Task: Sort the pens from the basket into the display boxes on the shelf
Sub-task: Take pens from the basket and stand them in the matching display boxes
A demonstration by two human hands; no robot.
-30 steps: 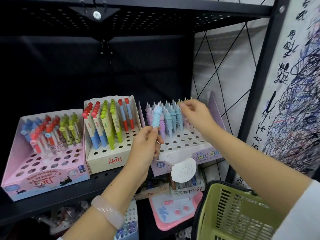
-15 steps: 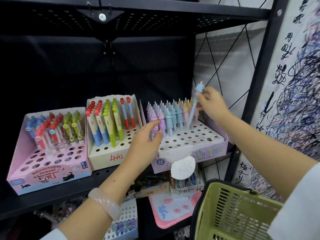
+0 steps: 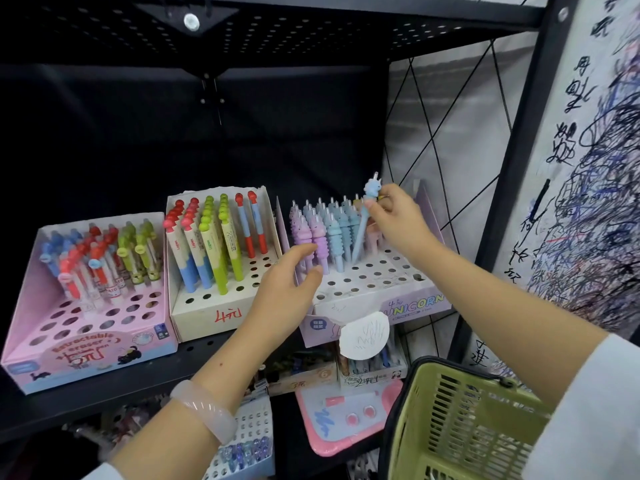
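My right hand [image 3: 398, 223] pinches a light blue unicorn pen [image 3: 360, 232] near its top. The pen leans, with its tip down at a hole among the standing pens of the Unicorn display box [image 3: 381, 301]. My left hand [image 3: 284, 292] hovers at the front left of that box, fingers relaxed. Its fingertips touch the purple unicorn pens [image 3: 320, 237] and hold nothing. The green basket [image 3: 460, 427] hangs at the lower right under my right forearm; its contents are hidden.
A beige box [image 3: 207, 315] of red, blue and green pens and a pink eraser-pen box [image 3: 86, 348] stand to the left on the black shelf [image 3: 138, 382]. More stationery sits on the shelf below. A scribbled paper board [image 3: 595, 202] and shelf post are at the right.
The light blue pen that my left hand gripped is now in my right hand, tip lowered into the Unicorn box. My left hand has let go and sunk to the purple pens.
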